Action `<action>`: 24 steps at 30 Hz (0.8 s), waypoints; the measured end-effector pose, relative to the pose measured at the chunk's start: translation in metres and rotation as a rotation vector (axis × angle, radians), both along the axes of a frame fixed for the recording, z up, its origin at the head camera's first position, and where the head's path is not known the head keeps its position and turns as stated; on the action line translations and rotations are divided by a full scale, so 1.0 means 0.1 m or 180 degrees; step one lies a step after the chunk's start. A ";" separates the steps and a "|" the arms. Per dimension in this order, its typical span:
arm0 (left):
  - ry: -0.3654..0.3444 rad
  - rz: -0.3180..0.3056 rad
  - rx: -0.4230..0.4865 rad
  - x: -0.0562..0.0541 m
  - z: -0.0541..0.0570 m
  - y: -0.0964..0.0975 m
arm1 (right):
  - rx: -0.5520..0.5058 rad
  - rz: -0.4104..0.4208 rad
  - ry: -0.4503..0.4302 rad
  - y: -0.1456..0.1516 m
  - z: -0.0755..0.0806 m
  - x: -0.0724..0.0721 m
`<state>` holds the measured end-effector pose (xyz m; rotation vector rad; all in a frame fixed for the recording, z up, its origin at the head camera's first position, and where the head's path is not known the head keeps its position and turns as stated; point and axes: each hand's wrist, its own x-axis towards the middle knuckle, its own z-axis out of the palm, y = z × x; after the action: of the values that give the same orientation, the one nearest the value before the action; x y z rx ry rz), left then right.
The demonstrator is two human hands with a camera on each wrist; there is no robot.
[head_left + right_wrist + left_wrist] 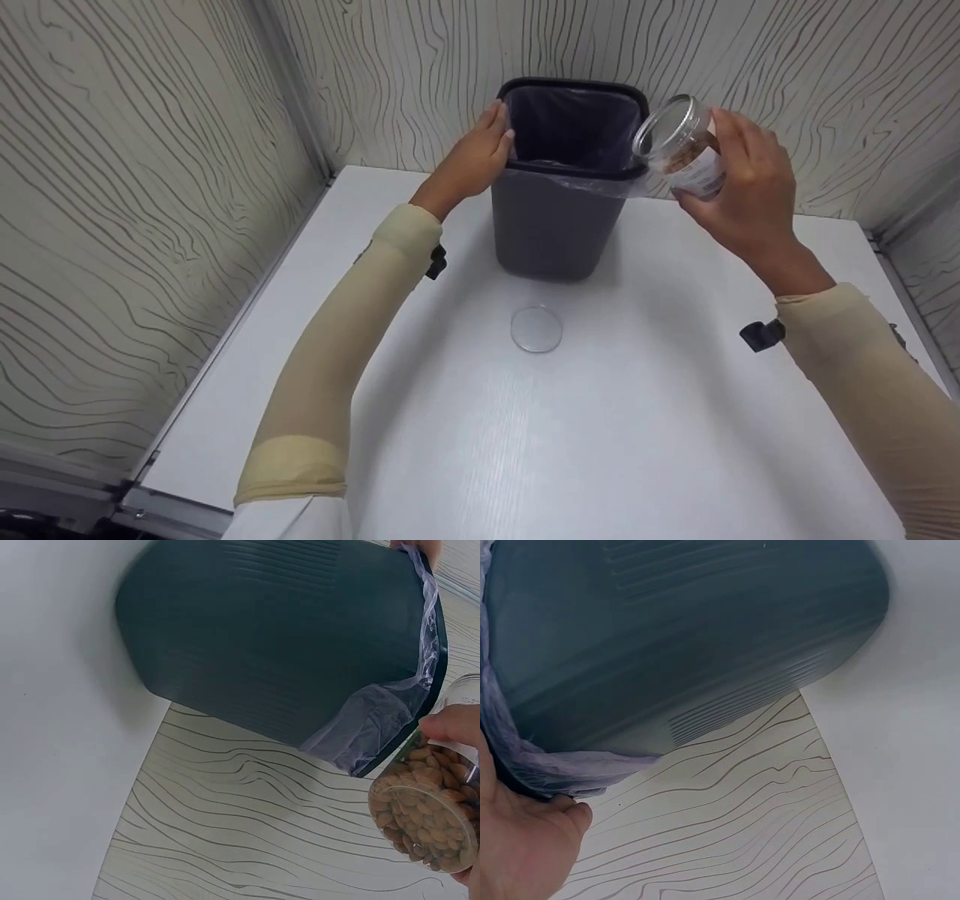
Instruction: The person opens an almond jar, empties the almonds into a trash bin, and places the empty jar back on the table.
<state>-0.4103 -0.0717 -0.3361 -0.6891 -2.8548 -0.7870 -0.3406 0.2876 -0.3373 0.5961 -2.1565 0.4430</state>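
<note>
A dark grey trash can (559, 225) with a clear plastic liner stands upright at the back of the white table. My left hand (476, 157) holds its left rim, thumb at the edge and fingers along the outer side. In my right hand (754, 180) is a clear jar (686, 142) of almonds (424, 814), gripped around its labelled body. The jar is uncapped and tilted, its mouth at the can's right rim; the almonds lie in its lower part. A clear round lid (536, 330) lies on the table in front of the can.
The white table (465, 450) runs up to a wall (420, 82) with a wavy line pattern behind the can. Side walls with metal frame edges (292, 90) stand left and right.
</note>
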 end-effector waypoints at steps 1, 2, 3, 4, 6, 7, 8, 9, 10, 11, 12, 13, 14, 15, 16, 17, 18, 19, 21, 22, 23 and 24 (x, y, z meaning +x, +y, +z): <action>0.0002 0.0001 -0.0005 0.00 0.00 0.00 | -0.0008 -0.0004 0.0003 0.00 0.00 -0.01; 0.0007 0.0001 -0.0008 0.00 0.00 0.00 | -0.0016 -0.0010 0.0007 0.00 0.01 -0.01; 0.0008 -0.0001 -0.0013 0.00 0.00 0.01 | -0.0017 -0.0020 0.0010 0.00 0.01 -0.02; -0.0001 -0.0002 -0.0026 0.00 0.00 0.01 | -0.0020 -0.0020 0.0017 0.00 0.02 -0.03; -0.0011 -0.0008 -0.0044 -0.01 0.00 0.01 | 0.0031 -0.0036 0.0037 0.01 0.02 -0.04; -0.0020 -0.0011 -0.0052 -0.01 0.00 0.02 | 0.0072 -0.0048 0.0054 0.02 0.03 -0.04; -0.0028 -0.0015 -0.0057 -0.01 0.00 0.02 | 0.0102 -0.0062 0.0063 0.03 0.03 -0.05; -0.0030 -0.0019 -0.0064 -0.01 0.01 0.02 | 0.0136 -0.0077 0.0073 0.03 0.04 -0.05; -0.0032 -0.0022 -0.0067 -0.02 0.01 0.03 | 0.0158 -0.0088 0.0082 0.03 0.04 -0.06; -0.0029 -0.0023 -0.0071 -0.02 0.01 0.03 | 0.0151 -0.0097 0.0079 0.04 0.05 -0.07; -0.0022 -0.0022 -0.0081 -0.02 0.01 0.04 | 0.0128 -0.0103 0.0072 0.03 0.05 -0.07; -0.0016 -0.0020 -0.0087 -0.02 0.01 0.04 | 0.0116 -0.0112 0.0069 0.03 0.05 -0.08; -0.0009 -0.0016 -0.0093 -0.02 0.01 0.04 | 0.0109 -0.0122 0.0063 0.03 0.05 -0.09; -0.0003 -0.0012 -0.0101 -0.02 0.01 0.04 | 0.0096 -0.0124 0.0057 0.03 0.05 -0.09; -0.0003 -0.0006 -0.0109 -0.02 0.01 0.05 | 0.0079 -0.0123 0.0050 0.03 0.06 -0.10; 0.0000 -0.0004 -0.0116 -0.02 0.01 0.05 | 0.0065 -0.0122 0.0047 0.03 0.06 -0.11; 0.0007 -0.0002 -0.0121 -0.02 0.01 0.05 | 0.0081 -0.0125 0.0051 0.03 0.06 -0.11; 0.0005 0.0003 -0.0119 -0.02 0.00 0.06 | 0.0098 -0.0125 0.0055 0.04 0.06 -0.12; 0.0010 0.0009 -0.0128 -0.02 0.00 0.06 | 0.0141 -0.0117 0.0058 0.04 0.07 -0.14; 0.0018 0.0010 -0.0132 -0.02 0.00 0.06 | 0.0156 -0.0112 0.0063 0.05 0.08 -0.14; 0.0024 0.0008 -0.0134 -0.02 0.00 0.06 | 0.0171 -0.0106 0.0065 0.05 0.08 -0.15; 0.0029 0.0011 -0.0136 -0.02 0.00 0.06 | 0.0190 -0.0103 0.0062 0.05 0.09 -0.15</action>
<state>-0.4126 -0.0655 -0.3361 -0.6908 -2.8716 -0.7225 -0.3559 0.2927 -0.3283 0.5953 -2.1640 0.3549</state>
